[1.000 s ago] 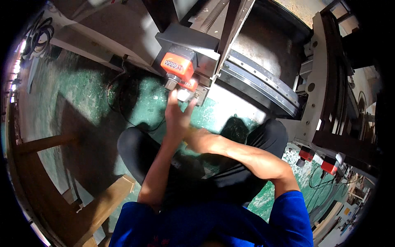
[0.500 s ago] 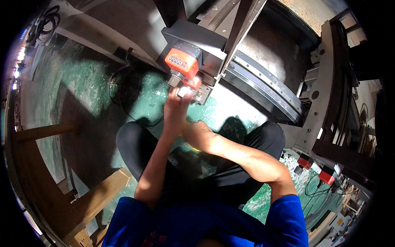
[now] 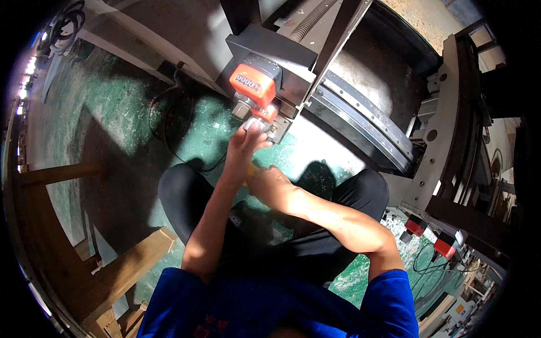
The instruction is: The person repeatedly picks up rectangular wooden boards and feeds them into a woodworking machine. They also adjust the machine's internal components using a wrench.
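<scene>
At the lower end of a machine bracket [image 3: 270, 45], an orange-and-black position counter [image 3: 253, 83] sits over a second, smaller orange counter [image 3: 266, 112] with a silver knob [image 3: 252, 125]. My left hand [image 3: 243, 145] grips around that knob, fingers reaching onto the metal plate [image 3: 280, 130] beside it. Just below, my right hand [image 3: 269, 186] is closed on a yellow object [image 3: 252, 172], mostly hidden by the hand, that looks like a tool handle.
Right of the bracket runs a steel rail [image 3: 360, 124] beside the machine frame [image 3: 437, 112], with two more red counters [image 3: 444, 248] lower right. A wooden frame [image 3: 132, 265] stands lower left. A black cable [image 3: 163, 129] lies on the green floor [image 3: 121, 101].
The bracket and counters sit slightly farther right in view. My left hand has risen onto the knob, fingers more curled around it; my right hand has moved slightly left, still closed on the yellow object.
</scene>
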{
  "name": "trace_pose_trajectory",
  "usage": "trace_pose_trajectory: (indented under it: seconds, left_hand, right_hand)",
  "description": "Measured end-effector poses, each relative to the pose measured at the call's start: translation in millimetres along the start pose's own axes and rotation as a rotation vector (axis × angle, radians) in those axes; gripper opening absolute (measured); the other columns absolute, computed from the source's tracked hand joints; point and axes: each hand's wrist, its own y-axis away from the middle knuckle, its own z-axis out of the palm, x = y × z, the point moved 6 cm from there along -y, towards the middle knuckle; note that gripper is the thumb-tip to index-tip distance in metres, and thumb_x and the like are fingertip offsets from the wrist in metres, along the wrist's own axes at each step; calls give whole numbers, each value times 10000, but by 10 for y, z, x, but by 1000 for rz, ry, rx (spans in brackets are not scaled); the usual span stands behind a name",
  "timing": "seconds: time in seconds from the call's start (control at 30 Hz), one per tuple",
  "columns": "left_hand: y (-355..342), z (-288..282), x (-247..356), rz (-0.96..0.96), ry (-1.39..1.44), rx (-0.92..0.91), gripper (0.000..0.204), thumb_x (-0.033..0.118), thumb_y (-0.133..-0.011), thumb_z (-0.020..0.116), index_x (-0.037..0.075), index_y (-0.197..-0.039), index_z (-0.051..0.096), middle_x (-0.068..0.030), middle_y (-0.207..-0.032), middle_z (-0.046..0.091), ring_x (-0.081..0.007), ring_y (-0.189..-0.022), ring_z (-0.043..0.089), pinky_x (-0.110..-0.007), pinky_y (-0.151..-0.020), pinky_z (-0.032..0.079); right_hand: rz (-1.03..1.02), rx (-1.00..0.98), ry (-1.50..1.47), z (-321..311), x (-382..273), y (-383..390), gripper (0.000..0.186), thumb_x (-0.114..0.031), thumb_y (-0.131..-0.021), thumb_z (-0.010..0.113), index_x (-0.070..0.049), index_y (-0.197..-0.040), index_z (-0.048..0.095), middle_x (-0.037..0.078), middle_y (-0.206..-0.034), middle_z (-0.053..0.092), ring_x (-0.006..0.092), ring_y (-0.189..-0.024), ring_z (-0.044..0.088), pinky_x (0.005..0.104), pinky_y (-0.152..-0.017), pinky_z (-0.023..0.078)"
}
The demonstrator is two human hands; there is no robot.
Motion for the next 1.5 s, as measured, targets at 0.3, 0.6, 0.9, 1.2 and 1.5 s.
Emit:
trace_pose_trajectory:
  seconds: [0.3,0.6,0.9,1.2,1.5]
  left_hand:
    - [-42,-40,74,235,-389,65,387,231,-959,700,-26,-1221,580,-112,-1119,623,-162,-913,635,-356,-817,564]
    - [123,111,186,725,-662,186,499,78,-942,722,-22,-1348,450,-117,-1073,607,-173,-946,620,-334,-824,536]
    - [58,0,26,611,-594,117,476,120,-1021,625,-9,-1402,370,-127,-1025,627,-166,-831,632,-330,-756,565]
    - [61,0,3,596,-571,154,459,142,-1025,621,-11,-1392,392,-124,-1006,640,-168,-822,641,-325,-754,568]
    - [-86,-102,-409,-307,395,35,699,712,-958,484,38,-1086,618,-72,-788,668,-277,-721,703,-454,-752,590]
  right_hand:
    - [28,66,-119,123,19,-17,120,-115,-879,619,-64,-926,717,106,-810,723,274,-741,738,400,-658,577]
    - [-32,7,-164,-30,42,0,120,-90,-878,602,-56,-930,705,128,-871,722,264,-796,735,401,-637,574]
    - [13,42,-283,108,81,-61,124,-108,-883,588,-48,-904,694,165,-876,721,331,-828,727,433,-707,578]
    - [22,41,-343,-17,101,-44,123,-80,-872,582,-31,-909,688,179,-888,718,340,-830,727,438,-699,584]
    - [-55,-36,-53,-19,4,-52,107,-68,-856,608,-62,-891,709,109,-874,716,248,-778,733,355,-604,570]
